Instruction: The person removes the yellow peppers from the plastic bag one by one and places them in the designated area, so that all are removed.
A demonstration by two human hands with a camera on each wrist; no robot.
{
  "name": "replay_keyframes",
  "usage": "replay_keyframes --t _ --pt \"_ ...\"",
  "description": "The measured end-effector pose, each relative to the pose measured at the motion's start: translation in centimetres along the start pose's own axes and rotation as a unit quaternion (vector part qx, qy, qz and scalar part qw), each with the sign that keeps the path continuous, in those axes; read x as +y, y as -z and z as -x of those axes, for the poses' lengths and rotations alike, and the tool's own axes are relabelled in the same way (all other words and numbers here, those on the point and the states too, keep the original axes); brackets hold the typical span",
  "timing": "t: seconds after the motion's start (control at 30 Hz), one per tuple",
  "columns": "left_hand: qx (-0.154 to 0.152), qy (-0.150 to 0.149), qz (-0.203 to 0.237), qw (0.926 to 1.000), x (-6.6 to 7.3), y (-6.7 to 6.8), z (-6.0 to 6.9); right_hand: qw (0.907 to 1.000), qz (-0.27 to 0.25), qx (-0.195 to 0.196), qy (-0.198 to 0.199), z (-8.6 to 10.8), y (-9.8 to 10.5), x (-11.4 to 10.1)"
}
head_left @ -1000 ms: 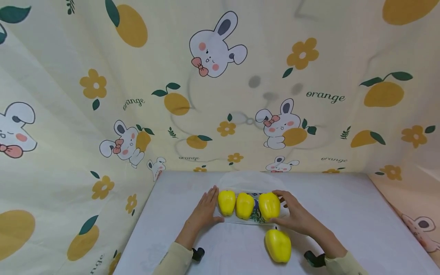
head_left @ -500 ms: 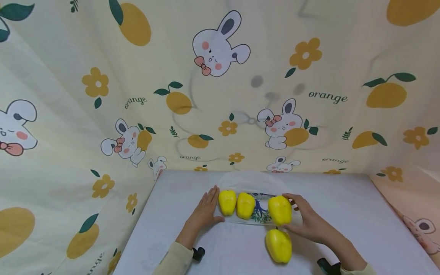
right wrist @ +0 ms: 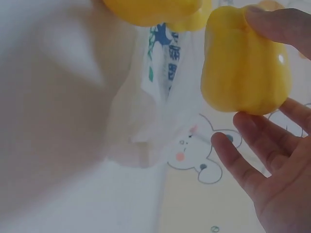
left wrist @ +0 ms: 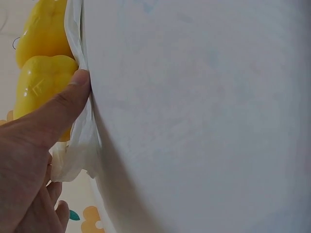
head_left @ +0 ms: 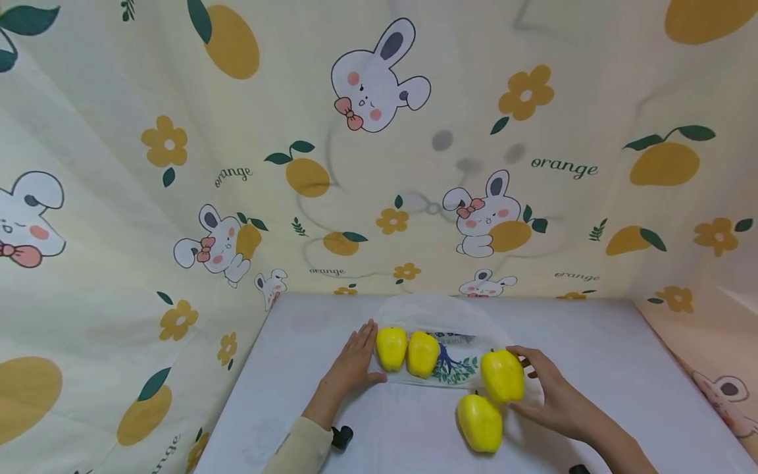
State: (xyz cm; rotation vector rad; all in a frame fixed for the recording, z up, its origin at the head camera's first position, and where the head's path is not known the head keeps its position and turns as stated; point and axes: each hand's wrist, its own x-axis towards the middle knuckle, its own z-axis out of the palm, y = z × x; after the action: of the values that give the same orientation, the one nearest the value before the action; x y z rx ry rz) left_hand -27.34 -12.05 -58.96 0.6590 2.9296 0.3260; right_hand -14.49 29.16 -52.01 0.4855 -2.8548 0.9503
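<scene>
Right hand [head_left: 556,398]: held yellow pepper [head_left: 502,376] | Left hand [head_left: 353,362]: wide, touched plastic bag [head_left: 456,370] | Front pepper [head_left: 480,424]: lay on bench [head_left: 592,355]

The near edge of the table [head_left: 403,428] falls outside the head view, which also crops the left sleeve [head_left: 301,442]. Lettering [head_left: 458,338] on the bag [head_left: 456,370] is too small to read there, and blurred in the right wrist view. Some fingertips of the right hand [head_left: 555,398] hide behind the yellow pepper [head_left: 502,376] it grips. The left wrist view's top edge cuts off a second pepper [left wrist: 44,30].
</scene>
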Motion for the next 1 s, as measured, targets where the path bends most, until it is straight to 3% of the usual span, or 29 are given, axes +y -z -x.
replay_keyframes --t 0.17,0.43,0.73,1.0 --pt "-0.002 0.005 0.004 1.0 0.0 0.0 0.0 1.0 0.002 0.006 0.004 1.0 0.1 0.2" --pt "-0.005 0.011 0.012 0.9999 -0.1 0.0 0.0 0.9993 -0.014 -0.018 -0.03 2.2 0.1 0.4" --pt "-0.004 0.003 0.0 1.0 -0.2 -0.4 0.0 0.9992 -0.006 -0.012 -0.038 3.2 0.1 1.1" --pt "-0.011 0.006 0.008 0.9999 0.0 0.0 -0.1 0.9962 -0.025 -0.042 -0.071 4.0 -0.4 1.7"
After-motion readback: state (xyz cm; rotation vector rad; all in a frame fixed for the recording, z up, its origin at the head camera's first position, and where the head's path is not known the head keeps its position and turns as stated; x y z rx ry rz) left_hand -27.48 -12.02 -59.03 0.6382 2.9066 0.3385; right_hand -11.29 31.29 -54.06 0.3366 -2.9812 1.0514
